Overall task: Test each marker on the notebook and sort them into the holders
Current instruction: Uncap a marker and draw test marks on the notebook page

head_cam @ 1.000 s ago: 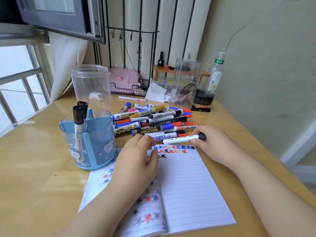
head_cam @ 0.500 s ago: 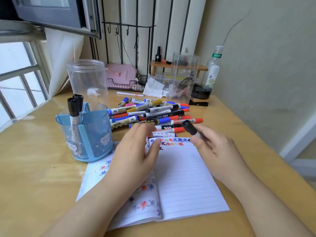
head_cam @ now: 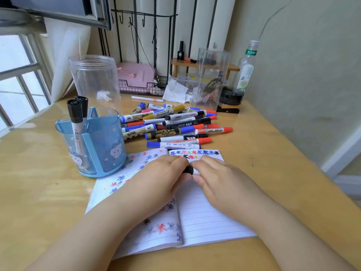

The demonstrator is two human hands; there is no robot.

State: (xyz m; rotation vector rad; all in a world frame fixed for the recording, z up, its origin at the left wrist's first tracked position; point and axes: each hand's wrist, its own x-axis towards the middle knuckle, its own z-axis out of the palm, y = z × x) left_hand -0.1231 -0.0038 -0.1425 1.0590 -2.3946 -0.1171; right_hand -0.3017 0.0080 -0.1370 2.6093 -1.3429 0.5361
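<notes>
An open lined notebook [head_cam: 211,216] lies in front of me, with coloured test marks along its top and on its left page. Over it, both hands meet on one white marker with a black cap [head_cam: 189,170]. My left hand [head_cam: 156,182] grips the black cap end; my right hand [head_cam: 220,180] grips the white barrel. A pile of markers [head_cam: 175,124] with blue, red, black and gold caps lies just behind the notebook. A blue divided holder [head_cam: 101,147] at the left holds two black-capped markers [head_cam: 75,114]. A clear empty jar [head_cam: 95,79] stands behind it.
A clear rectangular organiser [head_cam: 213,77], a plastic bottle [head_cam: 247,67], a black clip dispenser [head_cam: 230,98], crumpled tissue [head_cam: 175,90] and a pink box in a wire tray [head_cam: 136,79] line the back. A window is at the left, the wall at the right.
My right hand picked a black-capped marker from the pile and brought it down over the notebook. My left hand rose from the page and closed on the marker's cap.
</notes>
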